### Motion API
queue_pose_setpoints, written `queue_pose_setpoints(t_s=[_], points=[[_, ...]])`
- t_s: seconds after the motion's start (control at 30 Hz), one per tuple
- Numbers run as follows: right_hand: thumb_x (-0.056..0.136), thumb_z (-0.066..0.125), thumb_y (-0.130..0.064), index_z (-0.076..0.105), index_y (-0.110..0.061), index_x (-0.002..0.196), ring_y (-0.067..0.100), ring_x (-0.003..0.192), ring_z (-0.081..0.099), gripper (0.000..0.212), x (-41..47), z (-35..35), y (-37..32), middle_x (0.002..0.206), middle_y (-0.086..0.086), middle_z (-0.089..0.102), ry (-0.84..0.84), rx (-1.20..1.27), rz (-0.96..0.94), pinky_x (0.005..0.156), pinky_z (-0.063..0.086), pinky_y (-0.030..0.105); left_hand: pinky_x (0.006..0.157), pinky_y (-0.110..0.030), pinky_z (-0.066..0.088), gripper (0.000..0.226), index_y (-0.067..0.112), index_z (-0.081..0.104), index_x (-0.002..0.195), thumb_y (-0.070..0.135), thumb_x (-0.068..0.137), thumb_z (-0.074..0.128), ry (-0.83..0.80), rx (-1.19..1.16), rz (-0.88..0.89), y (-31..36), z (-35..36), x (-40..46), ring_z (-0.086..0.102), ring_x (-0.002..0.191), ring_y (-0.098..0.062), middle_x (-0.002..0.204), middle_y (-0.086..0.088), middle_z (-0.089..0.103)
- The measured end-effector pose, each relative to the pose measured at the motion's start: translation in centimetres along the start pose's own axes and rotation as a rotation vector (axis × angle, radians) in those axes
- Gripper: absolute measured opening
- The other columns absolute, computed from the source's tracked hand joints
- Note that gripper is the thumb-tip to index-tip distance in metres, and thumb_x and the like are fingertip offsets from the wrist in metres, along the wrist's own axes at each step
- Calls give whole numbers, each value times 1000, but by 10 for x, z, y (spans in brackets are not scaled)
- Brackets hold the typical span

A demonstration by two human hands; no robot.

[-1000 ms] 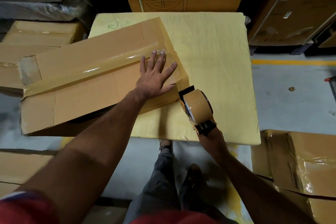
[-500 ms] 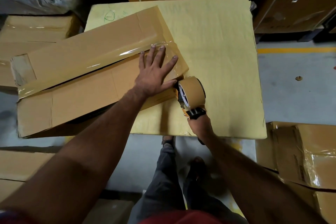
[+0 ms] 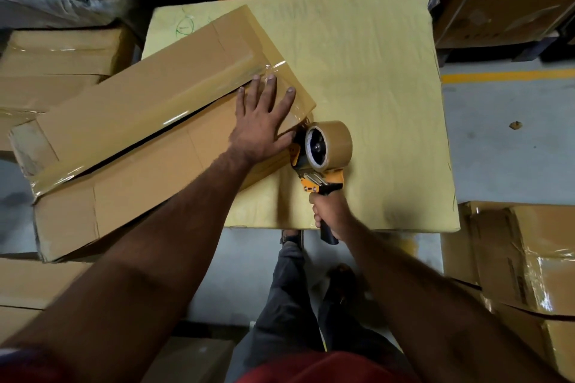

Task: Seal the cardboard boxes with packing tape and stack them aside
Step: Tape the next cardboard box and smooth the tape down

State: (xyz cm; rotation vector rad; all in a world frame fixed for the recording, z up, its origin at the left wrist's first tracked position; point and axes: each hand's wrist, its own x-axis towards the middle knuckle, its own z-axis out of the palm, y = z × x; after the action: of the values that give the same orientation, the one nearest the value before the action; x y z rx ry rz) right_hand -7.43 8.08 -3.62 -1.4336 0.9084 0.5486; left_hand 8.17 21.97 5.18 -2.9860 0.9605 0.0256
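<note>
Step in hand looks like finishing the tape run at the box end. Long cardboard box lies diagonal on the yellow surface, overhanging its 9 o'clock edge. Glossy tape strip runs along the flap seam; a dark gap shows under it mid-length. Left hand lies flat, fingers straight and spread, pressing tape at the box's 3 o'clock end. Right hand wraps the handle of the tape dispenser, which sits just beside the left thumb at 4 o'clock, against the box end. Next move likely calls for cutting the tape and smoothing it down.
</note>
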Motion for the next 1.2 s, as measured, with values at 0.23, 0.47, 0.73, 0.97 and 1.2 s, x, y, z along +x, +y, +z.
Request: queue_pose_setpoints(t_s=[0.23,0.47,0.73,0.97,1.2], points=[[86,67,-11,63,-8,99,27,75,59,13,2,-58,10,81,7,62,247,-191,-251,71,47,36,117,-63,16,66,13,36,151,40,93,55,169,130,122,11,-2,-6,24,146,-46,157,-27,28],[85,67,-6,47,0,122,36,101,57,43,31,-108,-1,107,15,54,274,-359,-84,77,46,37,118,-61,8,65,13,54,136,14,76,78,35,138,343,100,49,-49,28,145,-42,154,-26,34],[87,69,-15,48,-3,130,40,122,50,49,56,-130,10,133,22,47,444,-722,6,97,46,47,117,-59,0,45,13,57,135,24,92,61,-101,118,328,134,49,-47,19,148,-45,156,-26,30],[84,54,-7,59,-4,119,36,108,57,36,19,-56,-56,119,19,57,466,-455,-508,84,43,36,116,-60,22,41,9,66,116,18,77,70,176,42,162,90,2,-18,35,140,-45,146,-25,46],[85,49,7,43,1,137,29,124,47,53,-26,31,-103,134,17,48,132,-148,-675,97,34,20,119,-60,-1,104,11,-1,158,54,86,62,-122,5,-255,28,-16,7,-8,151,-40,163,-24,-11]])
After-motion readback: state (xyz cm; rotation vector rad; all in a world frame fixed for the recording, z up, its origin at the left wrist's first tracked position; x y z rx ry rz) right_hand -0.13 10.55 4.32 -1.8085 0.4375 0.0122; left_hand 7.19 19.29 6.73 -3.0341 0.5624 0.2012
